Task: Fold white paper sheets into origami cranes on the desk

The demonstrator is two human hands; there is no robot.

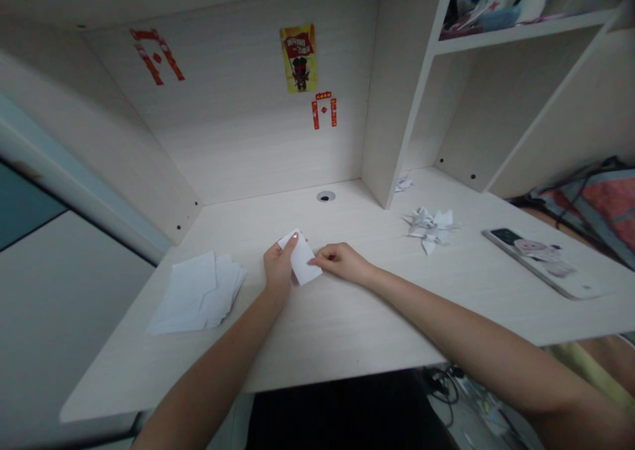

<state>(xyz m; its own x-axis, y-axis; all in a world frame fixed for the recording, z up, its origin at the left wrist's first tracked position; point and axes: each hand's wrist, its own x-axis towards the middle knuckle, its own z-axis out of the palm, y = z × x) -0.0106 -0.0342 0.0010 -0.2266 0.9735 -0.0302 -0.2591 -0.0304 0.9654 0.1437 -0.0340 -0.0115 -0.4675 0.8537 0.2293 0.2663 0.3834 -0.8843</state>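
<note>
Between my two hands, just over the desk, is a small folded piece of white paper (pixel 304 263). My left hand (pixel 279 265) is closed on its left side, the thumb lying flat across the upper part. At the right edge, my right hand (pixel 342 262) pinches the paper between thumb and curled fingers. A stack of white paper sheets (pixel 191 294) lies on the desk to the left of my left hand. Beyond my right hand sits a small heap of folded white paper pieces (pixel 430 227) with pointed tips.
A phone in a light case (pixel 543 261) rests at the right of the desk (pixel 307 344). An upright shelf panel (pixel 404 92) meets the desk behind the heap. Near the back wall is a round cable hole (pixel 326 197). A red and grey bag (pixel 602 202) lies at far right.
</note>
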